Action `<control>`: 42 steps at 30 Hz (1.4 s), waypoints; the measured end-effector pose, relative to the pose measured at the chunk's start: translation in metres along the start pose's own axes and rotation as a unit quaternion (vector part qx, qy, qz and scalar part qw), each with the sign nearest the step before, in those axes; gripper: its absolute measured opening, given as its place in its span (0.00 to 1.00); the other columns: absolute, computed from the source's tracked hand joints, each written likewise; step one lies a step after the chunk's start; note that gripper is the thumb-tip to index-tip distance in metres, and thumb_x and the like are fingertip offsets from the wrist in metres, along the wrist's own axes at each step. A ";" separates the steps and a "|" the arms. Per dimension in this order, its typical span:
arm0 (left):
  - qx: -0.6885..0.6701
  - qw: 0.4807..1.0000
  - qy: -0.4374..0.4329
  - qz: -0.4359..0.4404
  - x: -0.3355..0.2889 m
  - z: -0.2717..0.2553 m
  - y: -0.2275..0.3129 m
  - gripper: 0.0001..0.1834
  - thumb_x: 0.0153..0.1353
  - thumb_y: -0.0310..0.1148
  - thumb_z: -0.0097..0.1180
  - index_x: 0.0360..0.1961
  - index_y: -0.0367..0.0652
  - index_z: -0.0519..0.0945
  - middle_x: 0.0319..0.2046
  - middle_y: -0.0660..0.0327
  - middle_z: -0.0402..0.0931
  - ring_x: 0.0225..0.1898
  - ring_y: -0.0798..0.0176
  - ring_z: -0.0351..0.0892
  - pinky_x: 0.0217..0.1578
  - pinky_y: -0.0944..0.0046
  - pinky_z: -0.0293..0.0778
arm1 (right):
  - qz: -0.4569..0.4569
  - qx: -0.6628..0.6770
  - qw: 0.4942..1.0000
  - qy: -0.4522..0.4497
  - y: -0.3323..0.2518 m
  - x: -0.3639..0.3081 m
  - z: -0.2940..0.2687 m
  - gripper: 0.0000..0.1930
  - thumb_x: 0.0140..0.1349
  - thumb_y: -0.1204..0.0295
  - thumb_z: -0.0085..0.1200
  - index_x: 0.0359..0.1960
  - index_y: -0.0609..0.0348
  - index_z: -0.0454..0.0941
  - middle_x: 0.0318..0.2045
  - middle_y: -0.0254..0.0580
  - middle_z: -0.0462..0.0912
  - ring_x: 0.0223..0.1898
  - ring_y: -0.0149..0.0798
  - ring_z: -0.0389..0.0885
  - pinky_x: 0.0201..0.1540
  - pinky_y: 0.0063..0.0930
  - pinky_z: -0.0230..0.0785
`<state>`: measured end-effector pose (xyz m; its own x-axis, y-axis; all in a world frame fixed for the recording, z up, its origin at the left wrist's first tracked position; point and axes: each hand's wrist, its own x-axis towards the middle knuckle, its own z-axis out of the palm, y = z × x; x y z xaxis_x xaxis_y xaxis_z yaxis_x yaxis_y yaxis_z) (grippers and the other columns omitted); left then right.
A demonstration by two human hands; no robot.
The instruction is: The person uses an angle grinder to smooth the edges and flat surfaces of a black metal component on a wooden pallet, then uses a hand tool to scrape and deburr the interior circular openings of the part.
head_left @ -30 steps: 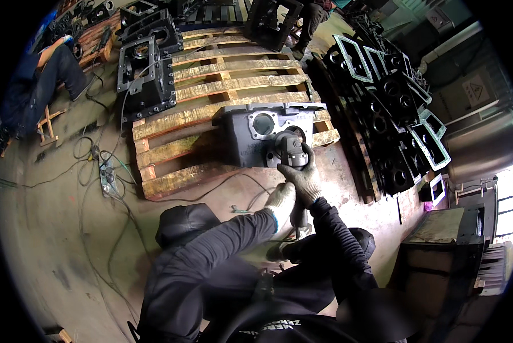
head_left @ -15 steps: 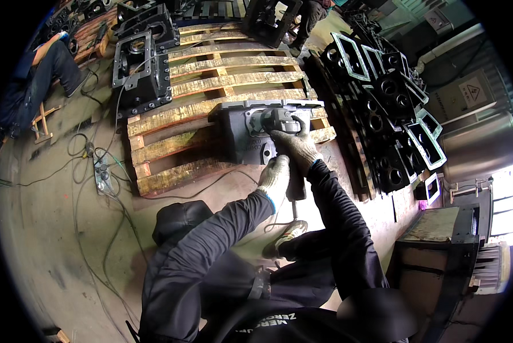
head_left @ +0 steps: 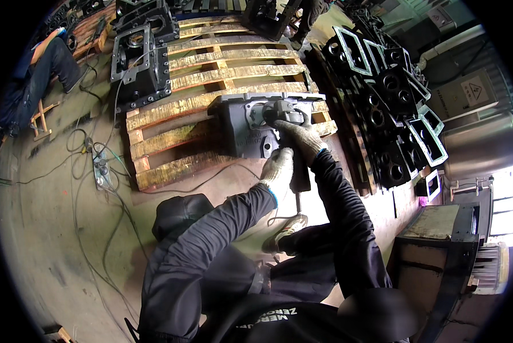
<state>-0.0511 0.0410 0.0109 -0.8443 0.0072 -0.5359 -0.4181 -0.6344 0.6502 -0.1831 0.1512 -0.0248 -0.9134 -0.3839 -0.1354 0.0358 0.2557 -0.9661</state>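
Both hands are in pale knitted gloves on a corded angle grinder. My right hand is closed around it just behind its head. Lower down, my left hand grips the near side of its body. The grinder head rests against the near face of a grey metal casting, beside a round raised boss; whether the disc touches is hidden. This box-like casting sits at the near right part of a wooden pallet, its flanged rim along the far side.
Dark castings stand at the pallet's left. More housings are stacked along the right. Cables and a power strip lie on the left floor. One person sits at far left; another's leg shows behind the pallet.
The view has shifted slightly, so the pallet and casting appear a little higher. Both hands keep their hold, and the grinder head stays near the boss, moved slightly rightward.
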 end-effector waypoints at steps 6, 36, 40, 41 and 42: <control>0.031 0.998 -0.037 0.033 -0.009 -0.002 -0.005 0.24 0.70 0.46 0.49 0.53 0.35 0.77 0.45 0.59 0.78 0.47 0.65 0.72 0.52 0.64 0.69 | 0.157 0.034 0.985 0.065 -0.062 -0.027 0.020 0.35 0.54 0.64 0.72 0.60 0.60 0.66 0.44 0.41 0.80 0.38 0.31 0.79 0.40 0.26 0.76; 0.065 0.993 -0.094 -0.003 0.011 0.018 -0.029 0.26 0.70 0.45 0.44 0.59 0.35 0.72 0.48 0.51 0.80 0.49 0.56 0.80 0.50 0.59 0.75 | 0.107 -0.201 0.969 0.098 -0.038 -0.015 -0.005 0.50 0.47 0.66 0.74 0.68 0.63 0.55 0.44 0.46 0.81 0.39 0.34 0.82 0.41 0.27 0.78; 0.050 0.995 -0.080 0.024 0.035 0.018 -0.047 0.27 0.69 0.47 0.45 0.59 0.35 0.72 0.48 0.50 0.80 0.48 0.56 0.80 0.50 0.59 0.75 | 0.116 -0.177 0.974 0.082 -0.044 -0.012 -0.003 0.54 0.45 0.58 0.76 0.68 0.66 0.51 0.50 0.54 0.80 0.49 0.39 0.82 0.51 0.28 0.76; 0.061 0.994 -0.082 0.025 0.038 0.017 -0.050 0.28 0.69 0.47 0.45 0.59 0.35 0.72 0.48 0.50 0.80 0.48 0.56 0.80 0.50 0.59 0.75 | 0.111 -0.157 0.978 0.081 -0.040 -0.010 -0.005 0.54 0.46 0.58 0.76 0.68 0.66 0.51 0.50 0.53 0.80 0.49 0.39 0.82 0.51 0.28 0.76; 0.070 0.994 -0.086 0.023 0.032 0.021 -0.043 0.28 0.69 0.48 0.46 0.59 0.35 0.72 0.48 0.50 0.80 0.48 0.55 0.80 0.50 0.59 0.75 | 0.108 -0.139 0.981 0.081 -0.040 -0.011 -0.008 0.54 0.46 0.58 0.76 0.68 0.66 0.50 0.49 0.53 0.81 0.49 0.39 0.82 0.51 0.28 0.76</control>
<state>-0.0667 0.0845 -0.0229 -0.9030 0.1200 -0.4126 -0.4107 -0.5232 0.7468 -0.1776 0.1524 0.0169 -0.9500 -0.1540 -0.2717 0.1438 0.5566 -0.8183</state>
